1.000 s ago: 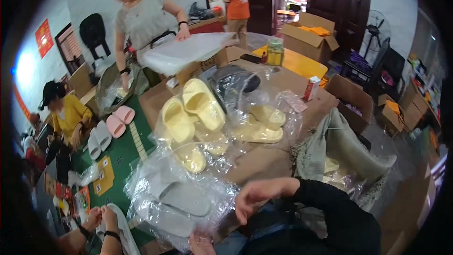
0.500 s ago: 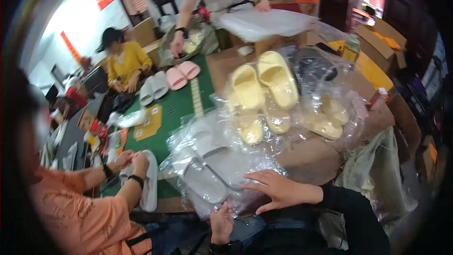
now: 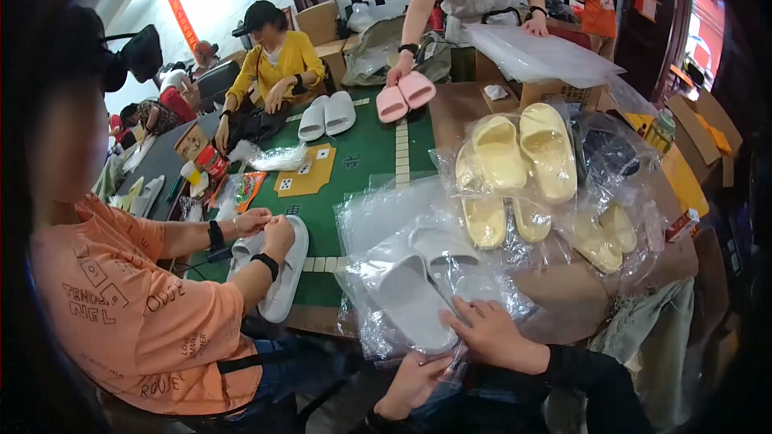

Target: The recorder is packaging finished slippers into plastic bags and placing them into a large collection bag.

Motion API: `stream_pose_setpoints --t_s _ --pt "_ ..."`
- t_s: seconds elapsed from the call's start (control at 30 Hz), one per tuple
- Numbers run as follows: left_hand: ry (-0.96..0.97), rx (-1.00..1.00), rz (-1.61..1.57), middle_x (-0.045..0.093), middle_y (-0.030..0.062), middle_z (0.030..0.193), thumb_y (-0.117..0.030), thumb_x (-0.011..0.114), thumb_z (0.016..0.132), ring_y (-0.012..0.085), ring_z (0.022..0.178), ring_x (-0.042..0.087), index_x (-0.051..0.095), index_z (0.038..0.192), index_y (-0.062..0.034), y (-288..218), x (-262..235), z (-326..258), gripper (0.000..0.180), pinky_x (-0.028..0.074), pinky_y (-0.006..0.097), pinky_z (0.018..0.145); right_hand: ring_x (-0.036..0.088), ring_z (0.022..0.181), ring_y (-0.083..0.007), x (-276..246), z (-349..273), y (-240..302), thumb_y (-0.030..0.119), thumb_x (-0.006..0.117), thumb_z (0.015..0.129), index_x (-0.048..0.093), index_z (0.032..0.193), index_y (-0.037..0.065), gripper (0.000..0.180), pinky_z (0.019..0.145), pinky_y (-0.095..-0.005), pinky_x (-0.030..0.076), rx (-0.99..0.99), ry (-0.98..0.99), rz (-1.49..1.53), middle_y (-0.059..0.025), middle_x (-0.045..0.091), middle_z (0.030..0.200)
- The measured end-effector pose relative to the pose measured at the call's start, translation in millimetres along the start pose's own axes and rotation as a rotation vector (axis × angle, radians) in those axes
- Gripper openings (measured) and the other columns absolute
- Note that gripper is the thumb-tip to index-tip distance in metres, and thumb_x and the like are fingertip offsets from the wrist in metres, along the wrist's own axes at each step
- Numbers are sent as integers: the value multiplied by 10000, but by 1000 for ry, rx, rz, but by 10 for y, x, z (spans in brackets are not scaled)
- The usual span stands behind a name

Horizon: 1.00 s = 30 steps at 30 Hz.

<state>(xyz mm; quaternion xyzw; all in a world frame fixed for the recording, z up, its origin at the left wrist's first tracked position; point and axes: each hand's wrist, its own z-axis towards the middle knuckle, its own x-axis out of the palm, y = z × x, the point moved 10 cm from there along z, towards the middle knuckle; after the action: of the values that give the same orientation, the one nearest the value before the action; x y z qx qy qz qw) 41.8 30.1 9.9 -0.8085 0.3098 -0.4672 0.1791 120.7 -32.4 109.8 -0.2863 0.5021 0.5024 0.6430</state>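
Note:
A pair of grey slippers (image 3: 412, 305) lies in a clear plastic bag (image 3: 366, 221) at the near table edge, one slipper angled toward me. My left hand (image 3: 414, 386) is closed on the near end of the bag, just below that slipper's sole. My right hand (image 3: 498, 339) rests on the bag's right side, fingers stretched over the plastic beside the slipper and touching it. Just beyond lie yellow slippers (image 3: 500, 153) in clear bags, two pairs stacked, with another bagged yellow pair (image 3: 603, 237) to their right.
At my left, a person in an orange shirt (image 3: 153, 297) handles white slippers (image 3: 285, 269). Across the green table (image 3: 354, 193), another person's hand touches pink slippers (image 3: 406, 96). Light grey slippers (image 3: 326, 116), a stack of plastic bags (image 3: 547, 52), a bottle (image 3: 661, 130) and cardboard boxes (image 3: 708, 133) stand around.
My right hand has come down from above onto the bagged grey slippers. My left hand has closed on the bag's near end. The view has shifted left and steadied.

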Motion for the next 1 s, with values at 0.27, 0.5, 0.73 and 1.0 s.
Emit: stream_pose_setpoints --t_s 0.27,0.5,0.73,1.0 --pt "375 190 353 641 96 1123 -40 628 873 188 1080 580 575 1214 18 -229 441 -156 350 444 320 948 617 825 -265 -576 -52 -463 78 675 648 603 1153 98 511 695 -350 486 144 -294 264 -62 662 1054" --pt "-820 917 1699 495 242 1264 -170 714 751 389 1184 452 514 1232 32 -1246 -376 -279 559 361 447 993 642 948 -278 -602 -800 -1096 104 714 736 625 1118 39 397 836 -347 490 421 -520 785 -138 663 1035" --pt "-933 384 1543 469 236 1280 -445 717 755 411 1220 397 530 1236 -5 -1425 -1240 96 678 305 519 1009 645 888 -270 -868 -756 -837 115 742 669 633 1109 43 458 785 -339 499 326 -452 504 -132 669 990" --pt "-666 634 1498 447 270 1284 -349 729 766 441 1232 381 550 1131 -66 -1418 -1421 529 495 293 547 1009 646 827 -279 -817 -620 -659 169 765 628 648 1111 105 501 705 -348 508 237 -304 506 -111 675 962"
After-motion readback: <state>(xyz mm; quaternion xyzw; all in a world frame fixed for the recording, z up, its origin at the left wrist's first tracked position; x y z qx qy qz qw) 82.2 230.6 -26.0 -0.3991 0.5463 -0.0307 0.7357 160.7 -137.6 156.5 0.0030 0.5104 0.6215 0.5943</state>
